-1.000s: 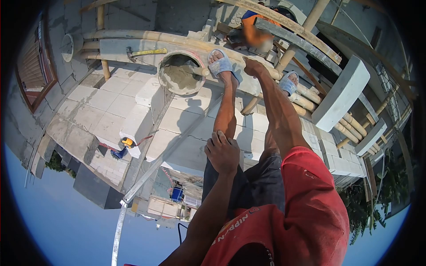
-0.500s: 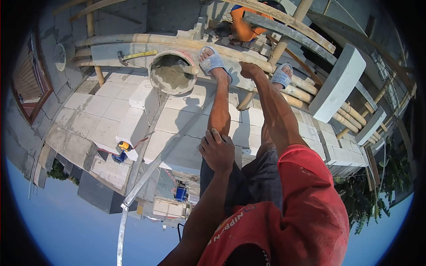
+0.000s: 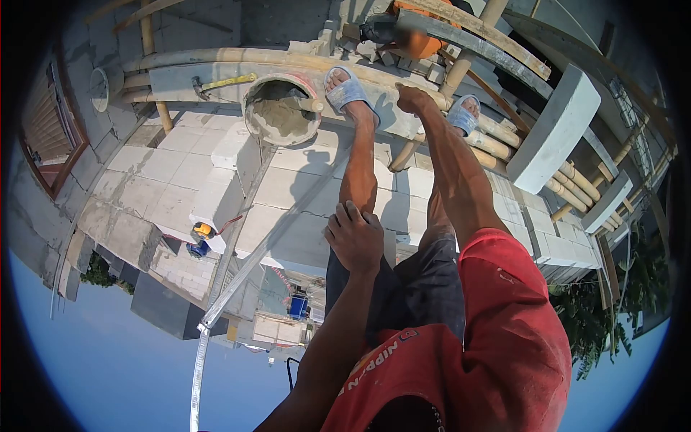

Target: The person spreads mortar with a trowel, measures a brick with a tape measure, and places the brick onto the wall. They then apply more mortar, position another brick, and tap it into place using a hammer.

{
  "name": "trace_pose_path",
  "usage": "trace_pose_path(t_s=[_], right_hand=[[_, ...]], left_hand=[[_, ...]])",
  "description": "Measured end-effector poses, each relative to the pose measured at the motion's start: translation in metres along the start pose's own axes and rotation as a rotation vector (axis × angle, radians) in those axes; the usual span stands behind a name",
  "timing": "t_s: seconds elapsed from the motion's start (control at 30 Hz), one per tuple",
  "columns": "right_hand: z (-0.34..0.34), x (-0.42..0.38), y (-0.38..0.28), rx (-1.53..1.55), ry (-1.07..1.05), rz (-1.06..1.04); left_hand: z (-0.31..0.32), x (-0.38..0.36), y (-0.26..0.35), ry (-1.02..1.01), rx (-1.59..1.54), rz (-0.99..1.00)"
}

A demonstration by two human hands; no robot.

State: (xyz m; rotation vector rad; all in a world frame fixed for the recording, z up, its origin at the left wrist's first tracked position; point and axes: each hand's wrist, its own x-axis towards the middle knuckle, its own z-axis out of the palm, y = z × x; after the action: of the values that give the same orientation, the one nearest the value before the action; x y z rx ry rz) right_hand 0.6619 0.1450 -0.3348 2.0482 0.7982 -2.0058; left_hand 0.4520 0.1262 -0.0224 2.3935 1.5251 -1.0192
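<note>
My left hand point(image 3: 355, 237) lies on my left leg just below the knee, fingers a little apart and holding no object. My right arm stretches out past my right leg. Its hand point(image 3: 414, 99) is closed above the edge of a grey plank point(image 3: 391, 115), between my sandalled feet; the inside of its grip is hidden. Left of my left foot stands a bucket point(image 3: 253, 119) partly filled with grey mortar point(image 3: 284, 119), a round handle end showing at its rim. Beside that bucket a hammer point(image 3: 227, 81) with a yellow handle lies on the plank.
Bamboo poles point(image 3: 216, 57) form scaffolding around my feet. A large pale block point(image 3: 554, 129) stands at the right. An orange-and-blue tool point(image 3: 201, 234) sits on the block wall point(image 3: 173, 162). A long metal straightedge point(image 3: 237, 288) slants across. A co-worker in orange point(image 3: 425, 45) crouches below the planks.
The view has shifted slightly. The co-worker's head has moved right and a dark-sleeved arm now shows beside it. My hands keep nearly the same places.
</note>
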Motion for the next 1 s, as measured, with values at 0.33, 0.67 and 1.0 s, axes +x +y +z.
trace_pose_path(t_s=[0.33,0.67,1.0], right_hand=[[0.009,0.004,0.000,0.031,-0.008,-0.009],[0.017,0.021,0.001,0.043,-0.006,-0.017],[-0.001,0.014,-0.002,0.069,0.018,-0.002]], left_hand=[[0.002,-0.002,0.000,-0.028,-0.014,-0.010],[0.003,-0.002,-0.002,-0.089,-0.019,-0.014],[0.003,-0.001,-0.002,-0.070,-0.029,-0.017]])
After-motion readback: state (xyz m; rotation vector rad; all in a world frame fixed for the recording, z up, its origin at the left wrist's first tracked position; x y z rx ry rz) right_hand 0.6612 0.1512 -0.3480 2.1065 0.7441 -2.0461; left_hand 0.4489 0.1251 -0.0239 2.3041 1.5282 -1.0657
